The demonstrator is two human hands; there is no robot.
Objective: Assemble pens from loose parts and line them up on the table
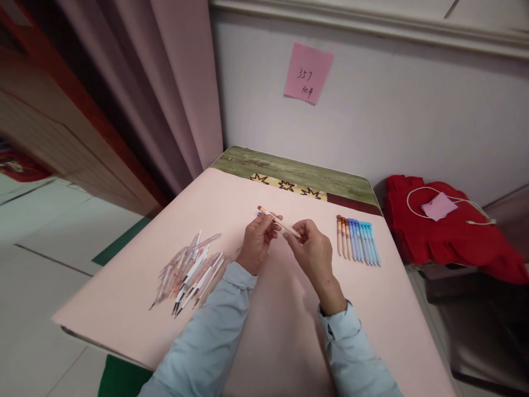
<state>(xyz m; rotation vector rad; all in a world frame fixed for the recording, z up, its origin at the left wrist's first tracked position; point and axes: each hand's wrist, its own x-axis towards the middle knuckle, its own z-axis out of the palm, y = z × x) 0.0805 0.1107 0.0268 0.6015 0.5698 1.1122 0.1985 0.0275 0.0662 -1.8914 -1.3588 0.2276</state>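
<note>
My left hand (pixel 257 240) and my right hand (pixel 313 251) both pinch one pale orange pen (pixel 278 220), held a little above the pink table cover (pixel 256 331). The pen slants from upper left to lower right. Left of my hands lies a loose pile of pen parts (pixel 189 273), white and clear with dark tips. To the right, a neat row of assembled pens (pixel 357 240) lies side by side, orange ones on the left and blue ones on the right.
A pink sticky note (pixel 308 73) hangs on the white wall behind the table. A red cloth (pixel 450 237) with a white cord and a pink slip lies to the right. Pink curtains (pixel 173 82) hang at the left.
</note>
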